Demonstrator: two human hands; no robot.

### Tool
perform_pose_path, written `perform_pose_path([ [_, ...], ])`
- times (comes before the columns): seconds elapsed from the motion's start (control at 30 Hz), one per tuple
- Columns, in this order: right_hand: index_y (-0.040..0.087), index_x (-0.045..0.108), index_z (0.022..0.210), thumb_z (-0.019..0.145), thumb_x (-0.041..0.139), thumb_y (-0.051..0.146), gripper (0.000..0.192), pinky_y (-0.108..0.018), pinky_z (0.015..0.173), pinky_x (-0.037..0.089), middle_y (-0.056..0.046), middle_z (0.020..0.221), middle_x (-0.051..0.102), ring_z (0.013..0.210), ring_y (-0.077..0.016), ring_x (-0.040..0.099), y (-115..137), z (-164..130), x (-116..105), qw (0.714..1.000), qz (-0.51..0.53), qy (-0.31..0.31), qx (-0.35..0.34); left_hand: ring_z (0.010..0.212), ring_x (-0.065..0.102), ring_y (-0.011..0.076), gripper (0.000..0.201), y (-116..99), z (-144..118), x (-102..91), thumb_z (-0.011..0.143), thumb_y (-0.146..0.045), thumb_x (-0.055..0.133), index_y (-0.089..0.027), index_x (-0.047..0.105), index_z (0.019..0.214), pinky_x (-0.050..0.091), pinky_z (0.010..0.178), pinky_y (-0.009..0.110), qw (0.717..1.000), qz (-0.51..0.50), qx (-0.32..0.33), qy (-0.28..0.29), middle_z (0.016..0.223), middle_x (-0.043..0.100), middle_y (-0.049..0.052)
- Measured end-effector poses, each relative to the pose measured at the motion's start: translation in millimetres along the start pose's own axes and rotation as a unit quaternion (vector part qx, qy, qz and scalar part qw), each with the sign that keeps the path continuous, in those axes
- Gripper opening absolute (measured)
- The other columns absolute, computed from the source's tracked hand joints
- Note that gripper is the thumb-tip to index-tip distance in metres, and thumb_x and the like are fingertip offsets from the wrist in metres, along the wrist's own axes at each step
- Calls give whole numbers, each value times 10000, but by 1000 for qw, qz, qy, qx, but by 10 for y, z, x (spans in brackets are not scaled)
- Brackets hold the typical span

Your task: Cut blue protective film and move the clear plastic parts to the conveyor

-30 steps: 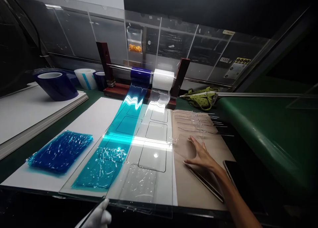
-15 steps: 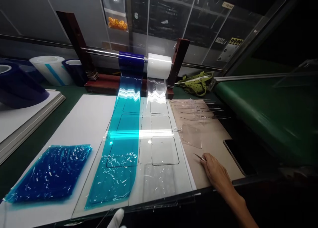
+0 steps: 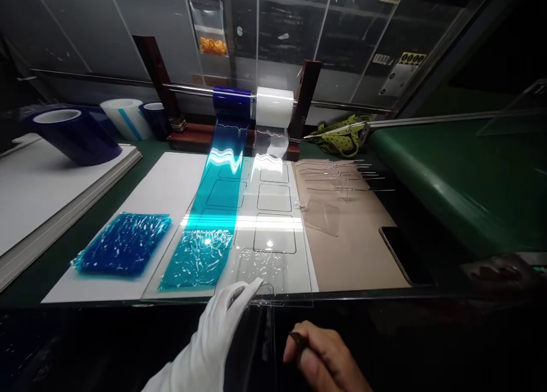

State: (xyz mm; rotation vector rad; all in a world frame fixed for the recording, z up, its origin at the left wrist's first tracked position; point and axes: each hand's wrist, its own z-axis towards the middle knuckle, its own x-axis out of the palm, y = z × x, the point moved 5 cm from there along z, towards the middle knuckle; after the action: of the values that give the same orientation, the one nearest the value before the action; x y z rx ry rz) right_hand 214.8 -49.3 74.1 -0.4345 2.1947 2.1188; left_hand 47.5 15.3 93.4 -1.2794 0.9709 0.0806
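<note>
My left hand, in a white glove, pinches a thin clear sheet at the table's front edge. The sheet hangs below the fingers and its outline is faint against the dark. My bare right hand is closed to the right of it, around a thin tool whose dark brown end shows. Beyond the left hand, a strip of blue film and a strip of clear film run over a clear plate with black rounded outlines.
A blue film roll and a white film roll hang on a metal rod. Crumpled blue film lies at left. Thin rods, a clear piece and a phone lie at right. More rolls stand back left.
My right hand has come from the brown board to the front edge with the tool. My left hand has risen into view, holding the clear sheet. The camera view has shifted.
</note>
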Motion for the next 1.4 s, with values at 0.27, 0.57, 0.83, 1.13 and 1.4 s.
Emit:
perform_pose_path([
  [0.27,222,361,610,715,412,833,623,-191,342,206,64,520,339,416,-56,289,-242,-54,155,991,116,66,-20,1152,543,262,559,-243,-117,202,831,-194,448,-249,424,1386,438,1015,380,994,112,4,14,1251,546,69],
  [0.57,220,399,649,557,616,817,642,-215,383,183,73,565,371,472,-58,302,-329,-226,97,997,46,56,-13,1115,567,283,658,-383,-93,346,768,-284,577,-260,402,1401,475,980,389,987,151,37,35,1245,552,67],
  [0.83,224,308,570,562,553,857,679,-199,318,138,94,472,323,370,-28,269,-314,-220,127,993,64,-6,-99,1103,557,250,574,-285,-20,507,796,-207,502,-281,428,1360,488,937,380,980,190,56,-11,1217,538,81],
  [1.13,246,306,573,865,357,696,539,-239,374,295,60,443,300,375,-94,334,-415,-376,-177,963,1,-169,-209,1100,475,334,955,-500,30,346,603,-309,662,-295,194,1435,449,888,487,938,314,65,-129,1232,434,122],
  [1.4,190,563,986,974,358,275,223,-280,595,444,-61,822,613,731,-188,606,-646,75,-1405,854,-475,-183,-110,1336,318,389,971,-235,36,467,595,-473,694,-296,258,1445,297,1073,608,991,-91,-83,-53,1445,370,101],
])
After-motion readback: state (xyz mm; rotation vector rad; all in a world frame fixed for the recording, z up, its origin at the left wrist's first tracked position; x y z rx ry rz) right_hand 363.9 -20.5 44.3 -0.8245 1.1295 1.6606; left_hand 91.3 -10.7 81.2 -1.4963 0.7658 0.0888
